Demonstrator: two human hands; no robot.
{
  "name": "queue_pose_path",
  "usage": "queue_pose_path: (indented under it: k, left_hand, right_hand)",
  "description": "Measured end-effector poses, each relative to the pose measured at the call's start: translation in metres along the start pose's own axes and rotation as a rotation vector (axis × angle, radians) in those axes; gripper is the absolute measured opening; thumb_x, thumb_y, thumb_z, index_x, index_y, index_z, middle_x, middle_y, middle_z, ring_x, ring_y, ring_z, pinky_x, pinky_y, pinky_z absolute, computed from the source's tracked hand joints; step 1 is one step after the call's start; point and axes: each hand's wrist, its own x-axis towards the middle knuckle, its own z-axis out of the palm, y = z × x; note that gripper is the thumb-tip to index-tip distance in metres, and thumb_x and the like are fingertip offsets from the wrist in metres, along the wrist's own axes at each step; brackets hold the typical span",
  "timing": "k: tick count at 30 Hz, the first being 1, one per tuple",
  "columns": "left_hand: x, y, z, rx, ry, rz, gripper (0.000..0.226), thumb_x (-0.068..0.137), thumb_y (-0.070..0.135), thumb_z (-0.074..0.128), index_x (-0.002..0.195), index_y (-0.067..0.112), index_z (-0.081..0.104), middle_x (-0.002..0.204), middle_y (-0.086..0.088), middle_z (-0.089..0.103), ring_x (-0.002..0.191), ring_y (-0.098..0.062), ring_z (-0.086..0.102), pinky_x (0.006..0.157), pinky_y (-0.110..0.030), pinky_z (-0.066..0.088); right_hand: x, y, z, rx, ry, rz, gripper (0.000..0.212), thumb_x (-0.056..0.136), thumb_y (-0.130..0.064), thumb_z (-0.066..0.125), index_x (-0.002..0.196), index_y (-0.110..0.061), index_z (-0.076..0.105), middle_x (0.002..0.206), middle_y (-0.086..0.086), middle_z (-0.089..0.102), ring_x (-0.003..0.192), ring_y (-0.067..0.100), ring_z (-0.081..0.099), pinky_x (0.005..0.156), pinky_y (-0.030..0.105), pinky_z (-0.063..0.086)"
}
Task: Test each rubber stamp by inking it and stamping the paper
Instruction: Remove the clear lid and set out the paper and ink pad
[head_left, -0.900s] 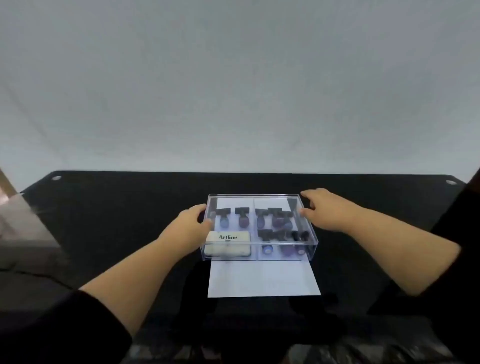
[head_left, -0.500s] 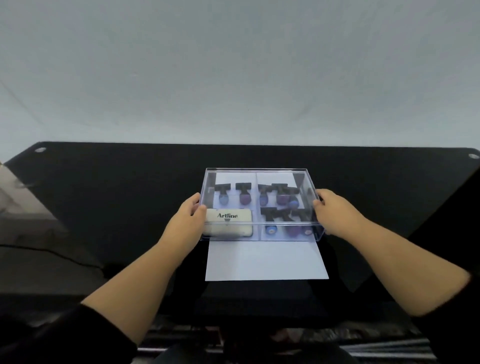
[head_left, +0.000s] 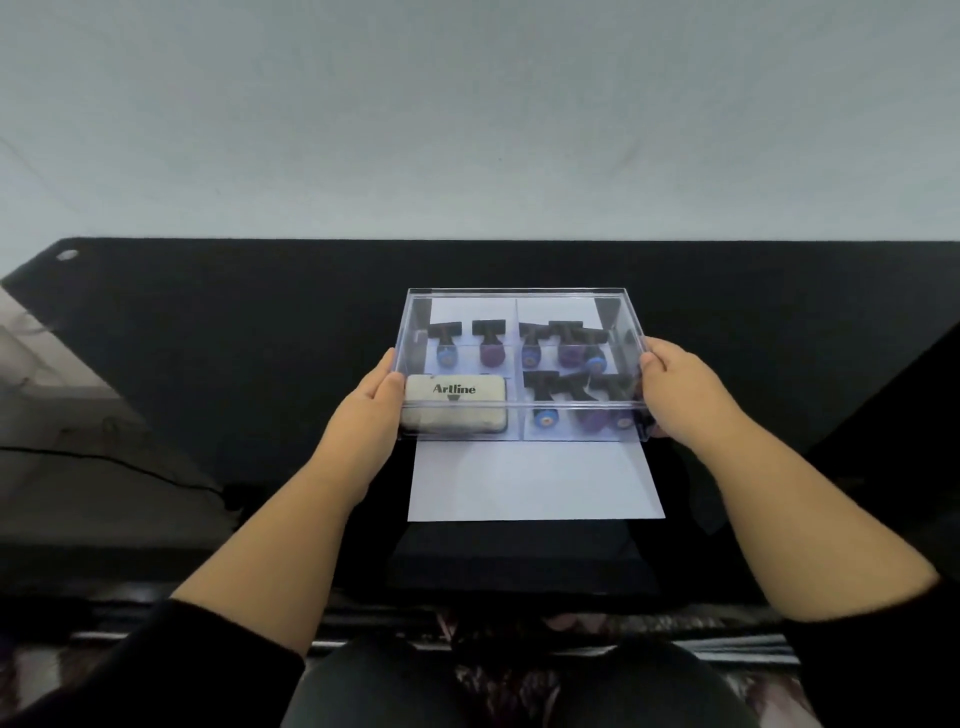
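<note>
A clear plastic box (head_left: 519, 301) with a lid sits over the far part of a white sheet of paper (head_left: 535, 483) on the black table. Inside lie several black-handled rubber stamps (head_left: 566, 348) with blue and purple heads, and a cream Artline ink pad (head_left: 455, 402) at the front left. My left hand (head_left: 366, 410) grips the box's left side. On the opposite side, my right hand (head_left: 685, 400) grips the box. I cannot tell whether the box rests on the paper or is held just above it.
The black table (head_left: 208, 353) stretches wide to both sides, with a pale wall behind. A thin black cable (head_left: 130, 467) runs along the left. A grey surface (head_left: 47, 364) lies at the far left. My lap shows below the table's near edge.
Both hands slid along the box sides toward me and took hold of it. The view tilted, so the box now appears higher and nearer.
</note>
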Motion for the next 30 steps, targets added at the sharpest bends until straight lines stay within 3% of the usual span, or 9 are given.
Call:
queue_pose_path:
  k: [4, 7, 11, 15, 18, 23, 30]
  left_hand:
    - [-0.004, 0.002, -0.001, 0.023, -0.016, 0.027, 0.040, 0.101, 0.031, 0.032, 0.133, 0.054, 0.039, 0.099, 0.028, 0.057, 0.094, 0.000, 0.057, 0.073, -0.021, 0.045]
    - [-0.009, 0.002, -0.001, 0.023, -0.015, 0.031, 0.038, 0.101, 0.030, 0.033, 0.128, 0.057, 0.038, 0.092, 0.028, 0.057, 0.092, -0.003, 0.058, 0.078, -0.023, 0.048]
    - [-0.017, -0.003, -0.002, 0.026, -0.035, 0.036, 0.040, 0.100, 0.031, 0.033, 0.127, 0.057, 0.046, 0.096, 0.025, 0.063, 0.097, -0.006, 0.061, 0.086, -0.029, 0.051]
    - [-0.025, -0.006, -0.003, 0.023, -0.046, 0.042, 0.038, 0.099, 0.030, 0.034, 0.112, 0.064, 0.046, 0.095, 0.028, 0.063, 0.097, -0.004, 0.061, 0.084, -0.026, 0.050]
    - [-0.029, -0.009, -0.004, 0.015, -0.050, 0.038, 0.039, 0.098, 0.032, 0.034, 0.121, 0.059, 0.048, 0.104, 0.026, 0.064, 0.099, -0.005, 0.062, 0.088, -0.029, 0.051]
    - [-0.036, -0.009, -0.003, 0.023, -0.052, 0.036, 0.039, 0.098, 0.032, 0.034, 0.119, 0.061, 0.049, 0.093, 0.028, 0.065, 0.098, -0.008, 0.062, 0.089, -0.033, 0.052]
    - [-0.038, -0.013, -0.005, 0.016, -0.042, 0.045, 0.042, 0.096, 0.034, 0.035, 0.131, 0.054, 0.045, 0.108, 0.028, 0.063, 0.102, -0.004, 0.061, 0.090, -0.030, 0.051]
  right_hand:
    - [-0.004, -0.001, 0.000, 0.003, 0.000, -0.007, 0.036, 0.101, -0.021, 0.026, 0.129, -0.024, 0.048, 0.106, 0.004, 0.056, 0.089, 0.022, 0.056, 0.084, 0.048, 0.052]
    - [-0.009, -0.001, -0.001, 0.001, -0.005, 0.004, 0.036, 0.101, -0.021, 0.026, 0.130, -0.024, 0.047, 0.105, 0.003, 0.054, 0.087, 0.021, 0.055, 0.083, 0.048, 0.053]
    - [-0.019, 0.003, -0.002, 0.019, 0.001, 0.017, 0.037, 0.101, -0.021, 0.026, 0.129, -0.026, 0.048, 0.103, 0.003, 0.055, 0.083, 0.019, 0.054, 0.083, 0.048, 0.053]
    - [-0.027, 0.007, -0.001, 0.030, 0.009, 0.014, 0.036, 0.101, -0.022, 0.026, 0.129, -0.026, 0.048, 0.101, 0.001, 0.054, 0.081, 0.016, 0.053, 0.083, 0.048, 0.053]
    - [-0.032, 0.009, -0.002, 0.027, 0.010, 0.017, 0.035, 0.100, -0.022, 0.025, 0.126, -0.027, 0.049, 0.098, 0.001, 0.056, 0.084, 0.019, 0.055, 0.083, 0.048, 0.053]
    - [-0.038, 0.011, -0.003, 0.046, 0.012, 0.010, 0.036, 0.100, -0.022, 0.025, 0.126, -0.028, 0.050, 0.099, 0.001, 0.057, 0.084, 0.018, 0.056, 0.082, 0.047, 0.053]
    - [-0.041, 0.013, -0.003, 0.067, 0.013, 0.019, 0.036, 0.100, -0.023, 0.026, 0.124, -0.029, 0.051, 0.097, -0.001, 0.057, 0.087, 0.021, 0.057, 0.083, 0.048, 0.053]
